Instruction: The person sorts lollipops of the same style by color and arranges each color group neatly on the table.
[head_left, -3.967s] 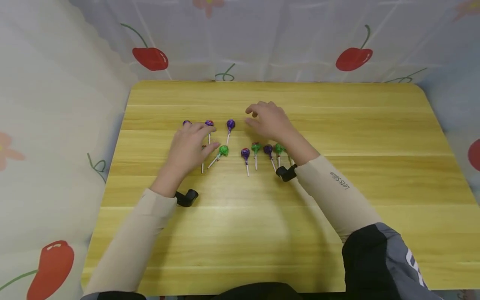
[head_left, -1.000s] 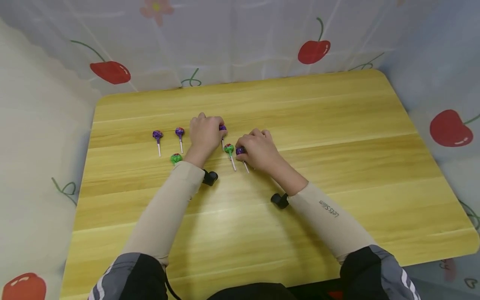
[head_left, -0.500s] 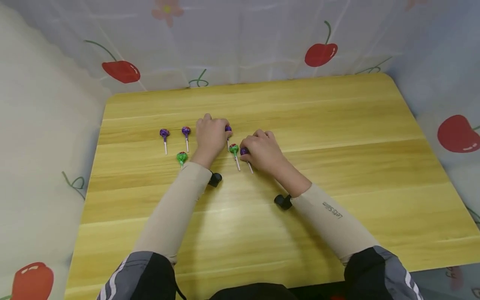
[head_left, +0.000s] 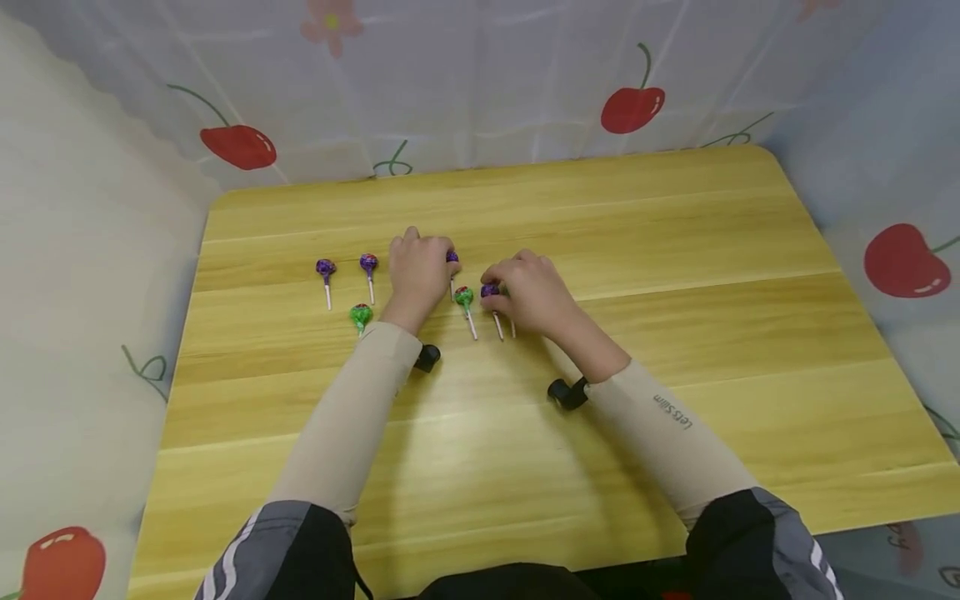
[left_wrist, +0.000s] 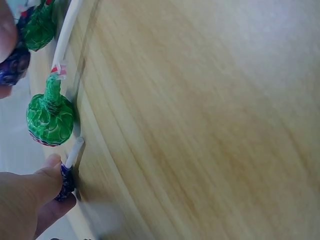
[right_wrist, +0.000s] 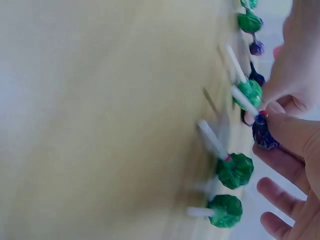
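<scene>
My left hand [head_left: 418,275] pinches a purple-wrapped lollipop [head_left: 452,257] by its head; in the left wrist view its thumb and finger press this purple lollipop [left_wrist: 66,184], stick toward the table. To the right, my right hand [head_left: 531,293] holds another purple lollipop [head_left: 490,290] between thumb and index finger. That purple lollipop [right_wrist: 264,132] shows in the right wrist view with its other fingers loosely bent. Between the hands lies a green lollipop [head_left: 464,297] with its stick toward me. Two green lollipops [right_wrist: 235,171] lie close by the right hand, largely hidden by it in the head view.
Left of my left hand lie two purple lollipops [head_left: 326,267] and a green lollipop [head_left: 362,315], partly behind the sleeve. The wooden table [head_left: 675,333] meets a cherry-printed curtain [head_left: 517,83] at the back. Black wrist cameras [head_left: 567,393] jut from both sleeves.
Since the first frame, my left hand has gone right and gripped a purple lollipop; my right hand has come nearer and gripped another. Lately the right hand shifted slightly up with its lollipop, uncovering a stick.
</scene>
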